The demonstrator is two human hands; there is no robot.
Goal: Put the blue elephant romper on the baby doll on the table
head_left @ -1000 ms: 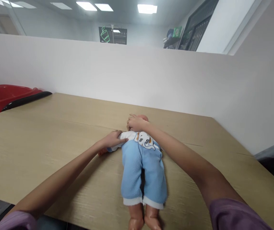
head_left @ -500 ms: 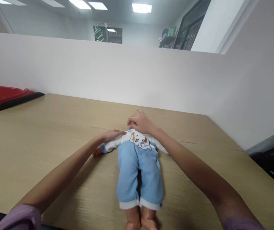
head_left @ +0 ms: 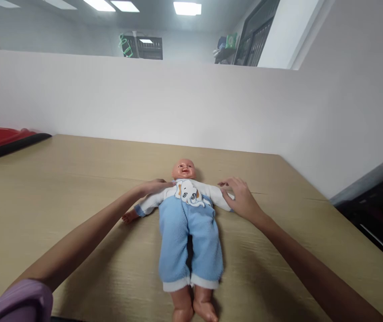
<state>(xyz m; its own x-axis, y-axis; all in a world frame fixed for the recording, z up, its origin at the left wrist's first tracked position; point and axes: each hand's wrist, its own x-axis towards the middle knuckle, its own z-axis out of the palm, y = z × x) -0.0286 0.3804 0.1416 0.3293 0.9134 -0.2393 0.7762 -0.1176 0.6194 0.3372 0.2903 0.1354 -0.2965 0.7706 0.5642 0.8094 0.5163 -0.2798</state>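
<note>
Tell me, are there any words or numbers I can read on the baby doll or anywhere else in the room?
There are no words or numbers to read.
The baby doll has only an elephant picture on its blue and white outfit, with no letters.
The green shape on the dark window far behind is too blurred to tell whether it is writing.

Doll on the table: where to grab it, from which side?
Probably the torso, from above, fingers down both flanks below the armpits: the doll lies flat on its back, arms spread, sides exposed. Left hand touches one shoulder, right hand the other sleeve.
</note>
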